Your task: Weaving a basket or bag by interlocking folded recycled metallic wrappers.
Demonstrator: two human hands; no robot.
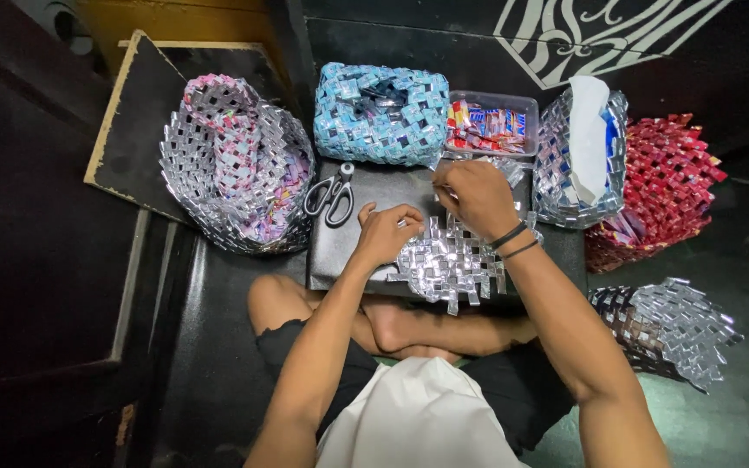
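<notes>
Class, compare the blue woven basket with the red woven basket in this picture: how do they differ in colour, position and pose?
The blue woven basket is light blue and white; the red woven basket is deep red. The blue one sits at the top centre, behind the scissors; the red one lies far right, partly hidden behind a silver basket. The blue looks boxy; the red looks tipped. Both are woven from folded strips.

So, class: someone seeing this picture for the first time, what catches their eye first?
Probably the shiny silver woven mat in the middle, with the left hand and right hand working on it. Next, the woven baskets ringed behind: a silver-pink one at left, a blue one at centre, a red one at right.
</notes>
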